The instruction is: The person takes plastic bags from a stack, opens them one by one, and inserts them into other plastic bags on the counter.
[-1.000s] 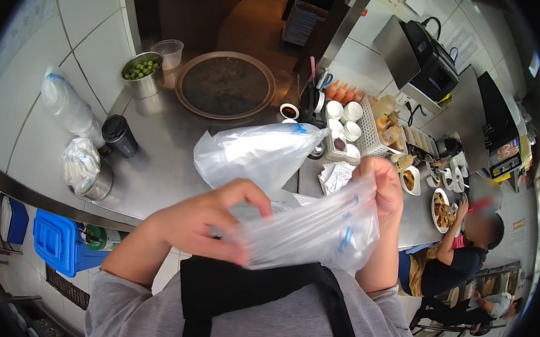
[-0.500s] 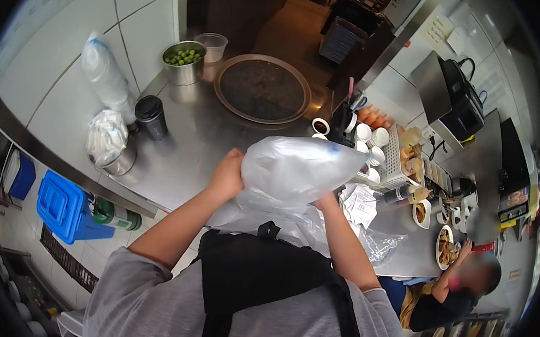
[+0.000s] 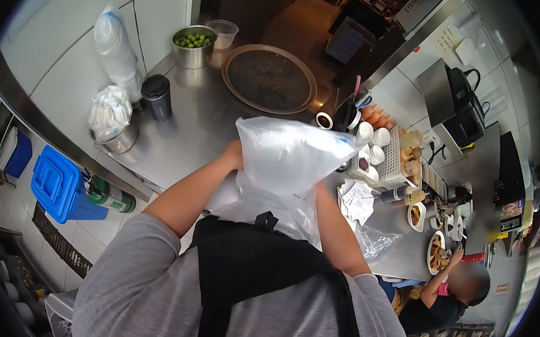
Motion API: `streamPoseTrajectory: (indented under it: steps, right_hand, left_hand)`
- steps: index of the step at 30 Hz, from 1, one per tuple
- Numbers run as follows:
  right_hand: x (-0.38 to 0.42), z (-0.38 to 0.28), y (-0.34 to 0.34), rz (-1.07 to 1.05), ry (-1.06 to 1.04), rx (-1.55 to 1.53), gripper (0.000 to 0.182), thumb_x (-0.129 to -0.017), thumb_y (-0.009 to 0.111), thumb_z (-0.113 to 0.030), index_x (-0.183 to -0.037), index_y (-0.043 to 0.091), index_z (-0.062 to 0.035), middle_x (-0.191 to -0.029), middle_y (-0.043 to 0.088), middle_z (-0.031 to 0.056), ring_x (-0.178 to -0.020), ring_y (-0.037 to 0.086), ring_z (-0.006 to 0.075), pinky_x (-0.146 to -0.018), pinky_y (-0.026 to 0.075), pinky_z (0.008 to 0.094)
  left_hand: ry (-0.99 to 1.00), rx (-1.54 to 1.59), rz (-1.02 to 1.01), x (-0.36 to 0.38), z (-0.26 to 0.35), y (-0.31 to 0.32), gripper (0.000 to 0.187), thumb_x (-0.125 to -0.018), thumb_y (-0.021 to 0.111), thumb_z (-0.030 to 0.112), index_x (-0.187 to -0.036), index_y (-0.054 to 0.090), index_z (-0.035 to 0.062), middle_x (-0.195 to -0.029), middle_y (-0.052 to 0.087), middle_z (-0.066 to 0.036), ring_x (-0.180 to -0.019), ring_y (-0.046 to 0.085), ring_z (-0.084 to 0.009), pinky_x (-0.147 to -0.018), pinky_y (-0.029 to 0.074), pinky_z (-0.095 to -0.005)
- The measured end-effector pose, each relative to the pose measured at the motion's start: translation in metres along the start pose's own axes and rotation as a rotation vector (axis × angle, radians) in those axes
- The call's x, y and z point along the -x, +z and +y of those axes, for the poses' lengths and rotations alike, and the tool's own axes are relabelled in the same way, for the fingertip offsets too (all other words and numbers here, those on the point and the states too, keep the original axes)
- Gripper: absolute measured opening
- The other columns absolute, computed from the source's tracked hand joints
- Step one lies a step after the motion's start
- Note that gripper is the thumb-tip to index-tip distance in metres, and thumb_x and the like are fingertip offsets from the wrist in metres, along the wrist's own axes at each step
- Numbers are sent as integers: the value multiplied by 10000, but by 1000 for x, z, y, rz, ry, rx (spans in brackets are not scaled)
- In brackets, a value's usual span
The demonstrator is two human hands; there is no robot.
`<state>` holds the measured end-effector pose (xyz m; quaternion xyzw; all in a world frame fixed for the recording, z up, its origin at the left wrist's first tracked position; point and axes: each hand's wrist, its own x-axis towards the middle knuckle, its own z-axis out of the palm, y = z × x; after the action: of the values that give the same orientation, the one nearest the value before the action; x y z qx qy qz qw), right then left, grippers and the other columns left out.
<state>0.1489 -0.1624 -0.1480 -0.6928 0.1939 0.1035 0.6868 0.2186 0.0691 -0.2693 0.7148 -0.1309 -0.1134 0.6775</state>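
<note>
A large, clear plastic bag (image 3: 292, 161), puffed out and wrinkled, is held up in front of my chest over the steel counter. My left hand (image 3: 236, 155) is closed on the bag's left edge, its fingertips hidden by the plastic. At the opposite edge, my right hand (image 3: 322, 194) grips the bag too, mostly covered by it. The bag's lower part hangs down against my black apron (image 3: 245, 254).
A round tray (image 3: 268, 79) lies at the counter's back, beside a metal pot of green citrus (image 3: 193, 49). A black cup (image 3: 156, 98) stands left. Paper slips (image 3: 355, 201) and a white basket (image 3: 402, 159) are right. A co-worker (image 3: 446, 293) reaches toward a plate of food (image 3: 437, 252).
The bag's top has changed from a rounded bulge to a wider, flatter, more upright shape. Both hands stay at its sides. The whole view has shifted slightly.
</note>
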Motion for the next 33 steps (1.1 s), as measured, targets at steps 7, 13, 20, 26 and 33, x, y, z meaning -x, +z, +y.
streamPoseTrajectory:
  steps: [7, 13, 20, 26, 33]
  right_hand:
    - [92, 21, -23, 47, 258, -72, 206, -944, 528, -257, -1042, 592, -88, -824, 615, -10, -682, 546, 73, -581, 444, 239]
    - [143, 20, 2, 160, 263, -282, 329, -967, 446, -291, -1216, 514, -87, -1115, 597, 51, -933, 564, 164, -719, 470, 301]
    - [88, 38, 7, -109, 14, -919, 224, -943, 455, -124, -1164, 423, -107, -978, 541, 31, -781, 511, 142, -616, 409, 286]
    - [90, 44, 29, -7, -104, -751, 384, -850, 562, -73, -1179, 364, -76, -989, 532, 59, -779, 512, 136, -630, 422, 270]
    - [37, 101, 13, 115, -176, -4, 478, -800, 605, -24, -1173, 309, 9, -915, 527, 98, -766, 562, 165, -630, 502, 314]
  left_hand:
    - [-546, 765, 27, 99, 72, 1, 300, -917, 554, 116, -1211, 494, 110, -1066, 613, -82, -994, 619, -211, -779, 541, -389]
    - [-402, 1245, 155, 148, 108, 27, 315, -945, 482, 91, -1255, 443, 124, -1161, 575, -98, -1079, 578, -225, -910, 500, -405]
    - [-111, 1062, 212, 125, 146, 37, 481, -862, 418, -26, -1322, 334, 84, -1256, 451, -85, -1106, 509, -215, -964, 399, -347]
    - [-84, 645, 210, 139, 110, 74, 401, -831, 498, 6, -1205, 382, 93, -1101, 445, -39, -1008, 499, -168, -928, 398, -304]
    - [-148, 304, 211, 122, 66, 63, 427, -823, 515, -20, -1206, 397, 129, -1046, 457, -32, -967, 500, -143, -823, 446, -281]
